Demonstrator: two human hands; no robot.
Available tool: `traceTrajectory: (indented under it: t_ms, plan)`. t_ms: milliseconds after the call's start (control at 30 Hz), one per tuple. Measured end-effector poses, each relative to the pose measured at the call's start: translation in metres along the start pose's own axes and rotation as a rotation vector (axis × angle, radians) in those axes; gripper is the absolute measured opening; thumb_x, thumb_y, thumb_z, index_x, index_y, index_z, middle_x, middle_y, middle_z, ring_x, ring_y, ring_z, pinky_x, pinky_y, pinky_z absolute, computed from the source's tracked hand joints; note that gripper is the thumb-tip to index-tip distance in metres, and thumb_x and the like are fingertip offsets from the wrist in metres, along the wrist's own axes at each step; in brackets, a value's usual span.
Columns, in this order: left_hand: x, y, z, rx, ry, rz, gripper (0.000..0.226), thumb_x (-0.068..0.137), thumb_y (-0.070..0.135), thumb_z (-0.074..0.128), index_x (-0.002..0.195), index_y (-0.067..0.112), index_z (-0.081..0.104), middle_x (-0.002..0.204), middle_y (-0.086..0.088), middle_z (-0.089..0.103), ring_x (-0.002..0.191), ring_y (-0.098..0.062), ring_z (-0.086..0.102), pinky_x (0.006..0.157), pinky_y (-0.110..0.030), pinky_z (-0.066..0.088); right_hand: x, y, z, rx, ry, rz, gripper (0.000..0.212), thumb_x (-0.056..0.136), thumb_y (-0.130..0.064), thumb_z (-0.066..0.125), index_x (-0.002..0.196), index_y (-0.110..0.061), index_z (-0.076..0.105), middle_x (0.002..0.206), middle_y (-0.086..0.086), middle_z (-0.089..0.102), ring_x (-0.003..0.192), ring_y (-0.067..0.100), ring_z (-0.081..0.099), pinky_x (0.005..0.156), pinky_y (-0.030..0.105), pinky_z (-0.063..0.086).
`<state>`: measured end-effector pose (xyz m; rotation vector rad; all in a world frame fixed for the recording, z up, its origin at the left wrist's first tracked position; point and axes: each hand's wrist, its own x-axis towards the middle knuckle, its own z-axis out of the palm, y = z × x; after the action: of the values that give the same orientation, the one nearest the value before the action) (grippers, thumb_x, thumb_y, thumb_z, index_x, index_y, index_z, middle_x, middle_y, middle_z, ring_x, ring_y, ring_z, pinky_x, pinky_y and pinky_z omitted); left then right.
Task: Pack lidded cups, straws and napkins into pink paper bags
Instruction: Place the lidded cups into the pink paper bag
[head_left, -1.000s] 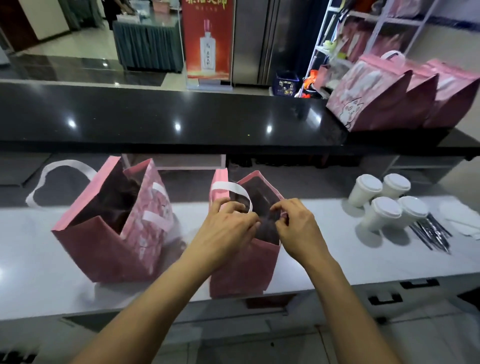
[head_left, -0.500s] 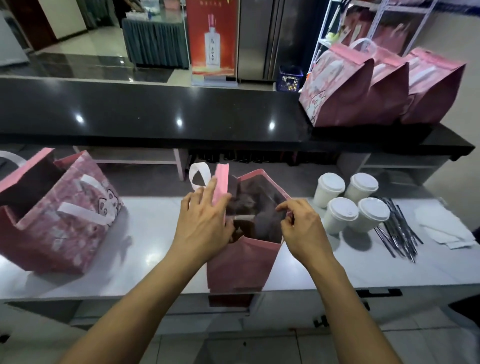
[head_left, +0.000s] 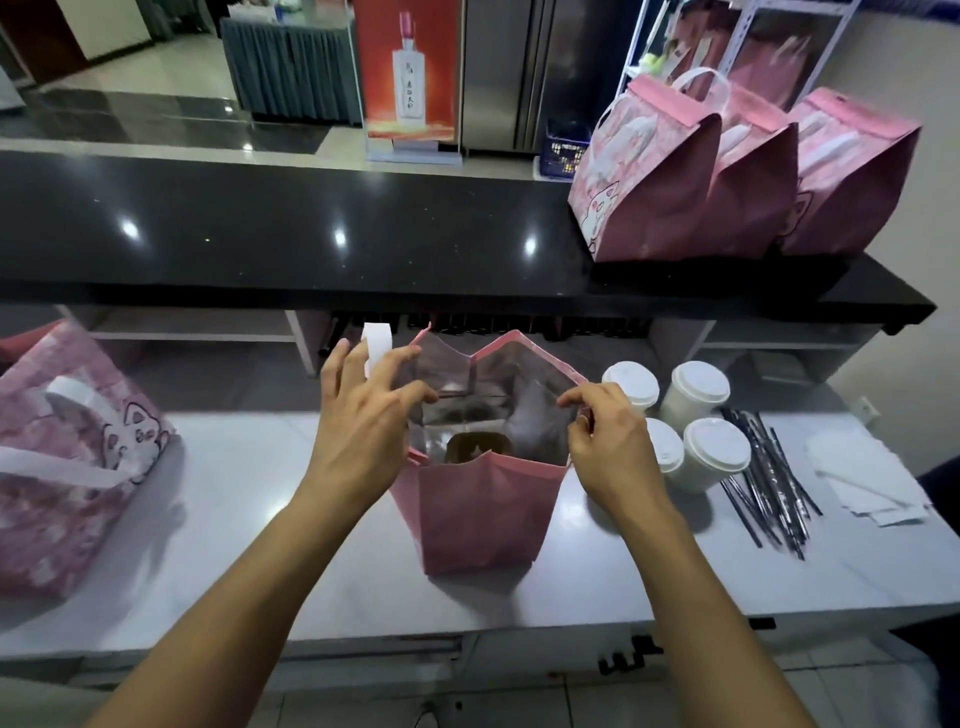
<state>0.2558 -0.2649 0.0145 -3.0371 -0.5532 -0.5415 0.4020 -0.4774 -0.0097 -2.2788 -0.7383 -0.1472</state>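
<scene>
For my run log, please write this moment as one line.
step: opening bag | left hand: spreads rim | right hand: pinches rim | pink paper bag: upright, open | white lidded cups: four, outside

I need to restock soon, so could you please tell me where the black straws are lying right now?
In the head view, the black straws lie on the white counter at the right, between the four lidded cups and the white napkins.
</scene>
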Motion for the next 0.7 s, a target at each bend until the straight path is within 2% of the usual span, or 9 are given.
traceTrajectory:
  t_ms: [100, 167, 233, 300, 400, 500, 600, 667, 700]
  plan:
    - [0.011, 0.006, 0.006, -0.091, -0.029, -0.115, 0.026, 0.09, 0.008, 0.064, 0.107, 0.024, 0.075, 0.121, 0.0, 0.067, 0.105, -0.032, 0.057, 0.102, -0.046, 0.037, 0.013, 0.01, 0.001, -0.004, 0.016, 0.014, 0.03, 0.086, 0.003, 0.052, 0.101, -0.018, 0.069, 0.104, -0.004, 0.059, 0.083, 0.011, 0.057, 0.075, 0.028, 0.05]
    - [0.018, 0.013, 0.008, -0.197, -0.037, -0.204, 0.024, 0.099, 0.02, 0.052, 0.111, 0.025, 0.072, 0.118, 0.003, 0.066, 0.098, -0.027, 0.059, 0.09, -0.043, 0.044, 0.017, 0.018, 0.001, 0.005, 0.02, 0.015, 0.026, 0.086, -0.001, 0.055, 0.098, -0.018, 0.069, 0.102, -0.005, 0.059, 0.08, 0.007, 0.056, 0.073, 0.018, 0.047]
    - [0.02, 0.02, 0.008, -0.271, -0.028, -0.292, 0.023, 0.099, 0.029, 0.051, 0.114, 0.026, 0.069, 0.122, 0.003, 0.064, 0.101, -0.027, 0.058, 0.09, -0.046, 0.047, 0.017, 0.023, 0.0, 0.028, 0.005, 0.005, 0.017, 0.09, -0.008, 0.058, 0.096, -0.02, 0.069, 0.099, -0.007, 0.057, 0.08, 0.004, 0.057, 0.069, 0.006, 0.041]
    - [0.019, 0.029, 0.007, -0.298, -0.063, -0.35, 0.03, 0.094, 0.042, 0.058, 0.12, 0.028, 0.064, 0.129, 0.003, 0.058, 0.109, -0.03, 0.052, 0.093, -0.048, 0.044, 0.017, 0.026, -0.001, 0.048, -0.01, -0.029, 0.01, 0.094, -0.016, 0.06, 0.095, -0.021, 0.068, 0.098, -0.009, 0.057, 0.081, 0.005, 0.057, 0.068, 0.004, 0.039]
    - [0.02, 0.038, 0.007, -0.292, -0.212, -0.376, 0.059, 0.081, 0.065, 0.063, 0.132, 0.036, 0.054, 0.144, 0.001, 0.042, 0.125, -0.035, 0.042, 0.1, -0.054, 0.042, 0.02, 0.03, -0.006, 0.085, -0.017, -0.103, 0.008, 0.096, -0.021, 0.06, 0.098, -0.022, 0.068, 0.1, -0.01, 0.059, 0.085, 0.006, 0.058, 0.07, 0.012, 0.045]
    - [0.023, 0.043, 0.01, -0.214, -0.372, -0.36, 0.084, 0.072, 0.08, 0.06, 0.144, 0.044, 0.039, 0.161, 0.0, 0.019, 0.14, -0.04, 0.029, 0.11, -0.061, 0.032, 0.025, 0.034, -0.014, 0.211, -0.052, -0.144, 0.01, 0.096, -0.018, 0.061, 0.101, -0.021, 0.069, 0.102, -0.01, 0.062, 0.083, 0.007, 0.061, 0.07, 0.015, 0.05]
    - [0.022, 0.05, 0.011, -0.19, -0.387, -0.32, 0.097, 0.065, 0.086, 0.059, 0.149, 0.045, 0.033, 0.167, 0.0, 0.006, 0.145, -0.044, 0.021, 0.113, -0.064, 0.027, 0.028, 0.047, -0.027, 0.346, 0.011, -0.112, 0.012, 0.095, -0.012, 0.061, 0.099, -0.02, 0.068, 0.099, -0.009, 0.064, 0.085, 0.009, 0.062, 0.071, 0.018, 0.051]
    - [0.021, 0.053, 0.009, -0.196, -0.389, -0.331, 0.104, 0.059, 0.088, 0.056, 0.15, 0.045, 0.032, 0.168, -0.001, 0.003, 0.146, -0.045, 0.019, 0.114, -0.065, 0.025, 0.034, 0.073, -0.03, 0.251, 0.066, -0.044, 0.01, 0.091, -0.012, 0.06, 0.096, -0.02, 0.064, 0.094, -0.007, 0.063, 0.083, 0.012, 0.061, 0.075, 0.029, 0.051]
    - [0.022, 0.055, 0.008, -0.195, -0.394, -0.338, 0.107, 0.056, 0.09, 0.054, 0.151, 0.045, 0.03, 0.168, -0.001, 0.001, 0.147, -0.045, 0.018, 0.114, -0.065, 0.024, 0.037, 0.089, -0.03, 0.087, 0.032, 0.0, 0.012, 0.089, -0.017, 0.06, 0.1, -0.021, 0.062, 0.097, -0.004, 0.062, 0.088, 0.017, 0.06, 0.08, 0.037, 0.05]
